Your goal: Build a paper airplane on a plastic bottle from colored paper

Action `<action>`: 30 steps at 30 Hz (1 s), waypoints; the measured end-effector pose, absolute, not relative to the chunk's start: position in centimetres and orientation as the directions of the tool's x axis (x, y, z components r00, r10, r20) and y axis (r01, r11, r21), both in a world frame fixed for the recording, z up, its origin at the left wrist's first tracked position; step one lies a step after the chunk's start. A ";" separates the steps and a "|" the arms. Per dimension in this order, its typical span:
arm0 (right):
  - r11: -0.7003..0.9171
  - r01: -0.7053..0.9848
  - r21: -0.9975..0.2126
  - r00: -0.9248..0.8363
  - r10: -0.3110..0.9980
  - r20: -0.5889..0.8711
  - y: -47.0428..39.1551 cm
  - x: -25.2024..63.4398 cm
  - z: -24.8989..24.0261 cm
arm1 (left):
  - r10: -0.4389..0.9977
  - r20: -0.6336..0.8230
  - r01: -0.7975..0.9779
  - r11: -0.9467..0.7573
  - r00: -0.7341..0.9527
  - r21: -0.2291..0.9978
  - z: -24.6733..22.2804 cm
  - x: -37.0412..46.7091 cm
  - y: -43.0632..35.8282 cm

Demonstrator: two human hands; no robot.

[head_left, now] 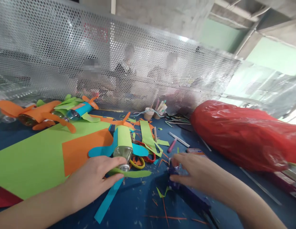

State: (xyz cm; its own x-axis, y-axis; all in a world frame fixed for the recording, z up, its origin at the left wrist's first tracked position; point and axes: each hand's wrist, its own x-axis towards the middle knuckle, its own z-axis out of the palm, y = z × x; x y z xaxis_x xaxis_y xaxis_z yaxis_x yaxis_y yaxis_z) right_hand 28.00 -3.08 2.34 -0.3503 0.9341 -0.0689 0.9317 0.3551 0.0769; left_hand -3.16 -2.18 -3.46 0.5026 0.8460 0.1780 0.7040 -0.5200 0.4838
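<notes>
A plane made from a clear plastic bottle [123, 152] wears a green paper wrap, blue wings and an orange tail. Its cap end points toward me, with a green propeller [138, 174] there. My left hand [97, 178] grips the cap end between thumb and fingers. At the right, my right hand [193, 168] curls over a dark blue tool [194, 197], likely a glue gun, its fingers bent around the tool's front part; the contact is blurred. A blue paper strip [109, 200] lies below the bottle. Scissors with yellow handles [137, 163] and red handles [151, 157] are behind it.
Green [30, 159] and orange paper sheets [83, 149] cover the left, with more bottle planes [78, 109] behind. A red plastic bag [238, 133] fills the right. Cups of sticks [149, 113], a phone [196, 152] and paper scraps lie around. People are behind a perforated screen [143, 35].
</notes>
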 end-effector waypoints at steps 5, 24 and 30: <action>0.255 0.948 0.189 -0.252 0.967 -0.043 -6.2 30.0 -0.4 | 0.805 0.131 0.669 -0.561 0.579 0.487 -2.7 -3.7 -1.4; 0.300 0.952 0.070 -0.301 0.954 0.007 -2.4 30.1 -0.6 | 0.765 0.077 0.602 -0.561 0.640 0.568 -1.3 -7.3 2.3; 0.555 0.831 -0.034 -0.555 0.832 0.017 -2.5 25.5 0.6 | 0.677 -0.033 0.559 -0.578 0.735 0.595 0.9 -8.5 2.7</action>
